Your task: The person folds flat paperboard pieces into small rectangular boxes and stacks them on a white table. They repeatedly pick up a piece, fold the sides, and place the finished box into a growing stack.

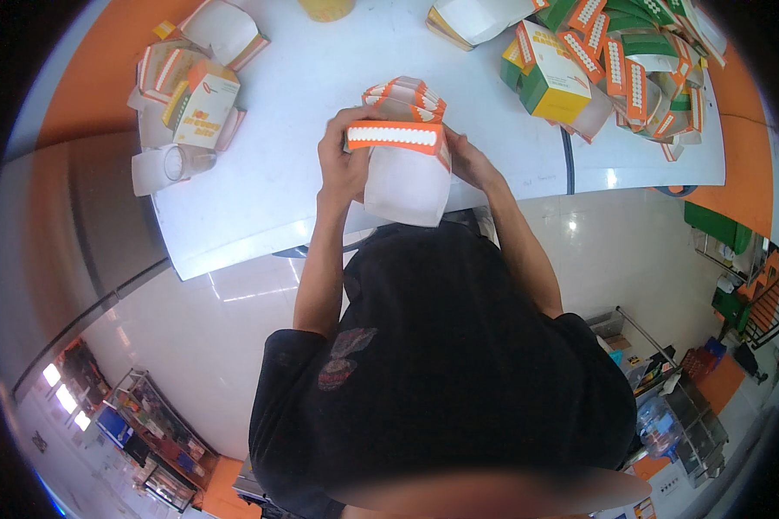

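Near the front edge of the white table, a cardboard food box (407, 186) is held between my two hands. Orange bands with white scalloped marks run across it, and a wide white flap hangs toward me. My left hand (344, 156) wraps around the box's left side, fingers closed on it. On the other side, my right hand (470, 162) presses against the box; its fingers are partly hidden behind the cardboard. Several folded orange-and-white layers (404, 93) stick up at the box's far end.
A white table (268, 164) spans the width before me. At its left lie cardboard boxes (206, 104) and a clear plastic cup (188, 162). A heap of green, orange and white cartons (636, 78) fills the far right, beside a yellow-and-green box (552, 78). Something round and yellow (327, 8) stands far off.
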`<state>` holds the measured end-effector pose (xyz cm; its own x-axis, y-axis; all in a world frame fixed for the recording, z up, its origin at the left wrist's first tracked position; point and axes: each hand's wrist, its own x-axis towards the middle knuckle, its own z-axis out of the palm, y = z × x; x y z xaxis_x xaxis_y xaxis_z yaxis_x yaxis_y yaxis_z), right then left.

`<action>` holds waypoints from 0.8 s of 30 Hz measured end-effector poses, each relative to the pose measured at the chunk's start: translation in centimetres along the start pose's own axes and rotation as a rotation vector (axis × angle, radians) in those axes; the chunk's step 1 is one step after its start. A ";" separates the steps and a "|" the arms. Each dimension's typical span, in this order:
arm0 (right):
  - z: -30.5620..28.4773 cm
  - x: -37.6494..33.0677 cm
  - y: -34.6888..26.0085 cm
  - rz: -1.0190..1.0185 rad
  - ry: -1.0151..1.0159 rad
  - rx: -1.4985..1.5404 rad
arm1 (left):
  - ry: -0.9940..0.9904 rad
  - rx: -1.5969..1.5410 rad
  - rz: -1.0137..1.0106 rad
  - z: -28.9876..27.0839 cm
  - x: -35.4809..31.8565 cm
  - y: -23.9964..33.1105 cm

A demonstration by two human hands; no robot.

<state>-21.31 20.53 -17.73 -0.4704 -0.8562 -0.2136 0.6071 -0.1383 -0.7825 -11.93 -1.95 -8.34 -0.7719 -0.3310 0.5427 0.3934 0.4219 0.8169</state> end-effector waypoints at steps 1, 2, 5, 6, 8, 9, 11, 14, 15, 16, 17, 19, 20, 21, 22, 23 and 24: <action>0.2 0.0 0.0 -0.030 -0.022 -0.090 | 0.013 -0.006 -0.041 0.1 -0.2 0.0; 0.4 0.0 -0.1 -0.064 -0.053 -0.187 | 0.051 -0.080 -0.113 0.2 -0.4 0.0; 1.3 -0.5 -0.9 -0.122 -0.044 -0.152 | 0.141 -0.300 -0.262 1.0 -0.9 0.1; 1.6 -0.6 -1.3 -0.145 -0.032 -0.207 | 0.150 -0.377 -0.267 1.1 -1.0 0.2; 2.2 -1.1 -1.8 -0.204 0.031 -0.289 | 0.124 -0.421 -0.337 1.1 -1.2 0.4; 2.4 -1.3 -2.1 -0.172 0.047 -0.279 | 0.090 -0.388 -0.401 0.8 -1.4 0.7; 2.7 -1.6 -2.3 -0.116 0.085 -0.261 | -0.059 -0.257 -0.568 -0.1 -1.8 1.2; 2.8 -1.7 -2.0 -0.177 0.058 -0.254 | -0.309 -0.045 -0.781 -1.7 -2.4 2.0; 2.8 -1.6 -1.8 -0.176 0.038 -0.199 | -0.330 -0.037 -0.791 -1.9 -2.7 2.2; 2.7 -1.6 -1.5 -0.182 0.029 -0.123 | -0.352 -0.003 -0.831 -2.1 -2.9 2.2; 2.6 -1.3 -1.4 -0.177 -0.003 -0.066 | -0.291 -0.068 -0.570 -2.0 -3.3 2.4; 2.4 -1.0 -1.2 -0.151 0.040 0.022 | -0.138 -0.275 -0.368 -1.8 -3.8 2.5; 2.3 -0.8 -1.2 -0.126 0.061 0.057 | -0.151 -0.250 -0.363 -1.9 -3.7 2.4; 2.3 -0.7 -1.3 -0.160 0.057 -0.027 | -0.163 -0.227 -0.358 -2.0 -3.8 2.4; 2.3 -0.6 -1.4 -0.188 0.062 -0.111 | -0.177 -0.187 -0.360 -2.1 -3.7 2.2; 2.5 -0.5 -1.4 -0.207 0.118 -0.168 | -0.227 -0.057 -0.359 -2.6 -3.5 2.2; 2.8 -0.4 -1.5 -0.231 0.114 -0.207 | -0.196 -0.012 -0.421 -2.8 -3.4 2.1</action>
<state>-20.25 19.74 -14.83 -0.6559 -0.7515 -0.0716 0.3385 -0.2080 -0.9177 -7.03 -2.28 -7.93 -0.9452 -0.3047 0.1171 0.0305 0.2745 0.9611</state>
